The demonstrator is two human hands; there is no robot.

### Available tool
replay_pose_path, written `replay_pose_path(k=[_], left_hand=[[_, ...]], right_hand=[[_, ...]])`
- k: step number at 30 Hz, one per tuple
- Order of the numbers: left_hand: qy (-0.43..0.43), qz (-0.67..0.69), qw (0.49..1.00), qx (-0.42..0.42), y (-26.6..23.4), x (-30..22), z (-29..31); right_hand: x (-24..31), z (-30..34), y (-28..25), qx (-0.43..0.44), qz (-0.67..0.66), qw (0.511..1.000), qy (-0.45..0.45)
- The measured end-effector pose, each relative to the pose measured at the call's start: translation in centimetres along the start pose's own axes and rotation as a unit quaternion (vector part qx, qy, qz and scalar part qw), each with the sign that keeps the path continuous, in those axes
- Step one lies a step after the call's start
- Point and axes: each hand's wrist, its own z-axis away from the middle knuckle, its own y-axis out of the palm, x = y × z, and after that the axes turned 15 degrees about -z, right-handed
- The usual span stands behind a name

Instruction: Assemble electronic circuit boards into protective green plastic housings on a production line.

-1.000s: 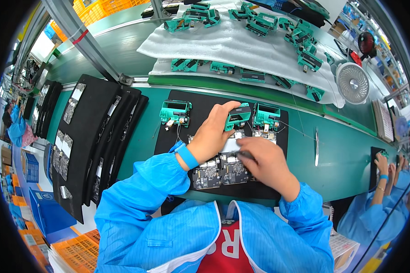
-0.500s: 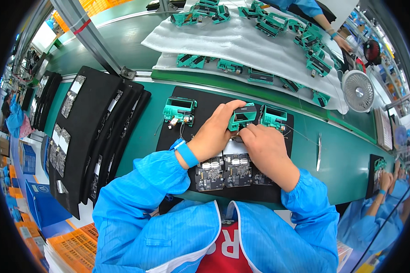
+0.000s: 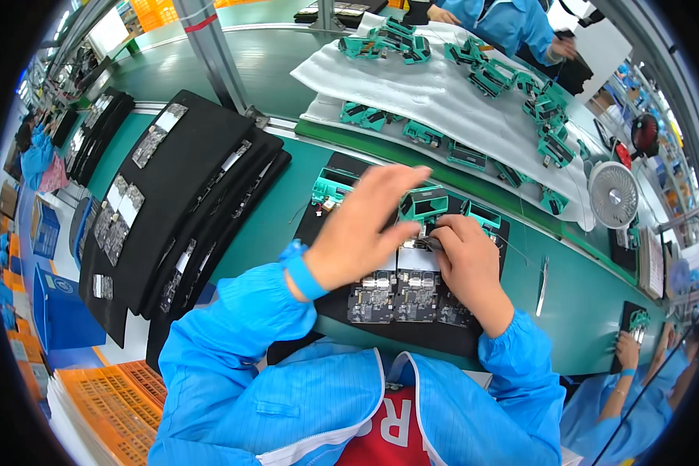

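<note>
My left hand (image 3: 363, 227) is open over the black foam mat, its thumb and fingers spread just left of the middle green plastic housing (image 3: 425, 205). At that housing's near edge, the fingers of my right hand (image 3: 469, 256) are pinched together; what lies between them is too small to make out. A second green housing (image 3: 332, 187) sits partly behind my left hand, and a third green housing (image 3: 483, 214) is beyond my right one. Nearer to me lie a left circuit board (image 3: 371, 300), a middle circuit board (image 3: 416, 298) and a right circuit board (image 3: 452, 313), the last partly covered.
Stacked black foam sheets (image 3: 202, 147) bearing boards stand left. Beyond a green rail, white foam sheets (image 3: 412, 85) carry several green housings. Tweezers (image 3: 543, 286) and a white fan (image 3: 613, 194) are right. Co-workers in blue (image 3: 505, 23) are across the bench and at lower right.
My left hand has let go of the middle housing and moved left, fingers spreading. The right hand stays at the housing's near edge. The whole view has shifted and turned slightly.
</note>
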Motion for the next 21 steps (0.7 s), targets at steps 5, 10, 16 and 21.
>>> replay_pose_path(k=[5,10,16,21], left_hand=[[-0.234,-0.027,0.971,-0.043,-5.0,4.8,0.9],[-0.325,0.134,0.918,0.186,-4.5,9.3,3.4],[-0.240,-0.046,0.950,0.194,-5.2,9.0,2.8],[-0.284,0.203,0.922,0.166,-4.1,6.6,2.2]], right_hand=[[0.3,-0.6,0.2,-0.002,-0.003,0.999,-0.033],[0.1,-0.7,0.7,0.022,-0.002,0.999,-0.026],[1.6,-0.7,-0.2,0.041,-0.019,0.999,-0.031],[4.9,-1.1,1.0,0.180,-0.292,0.939,0.001]])
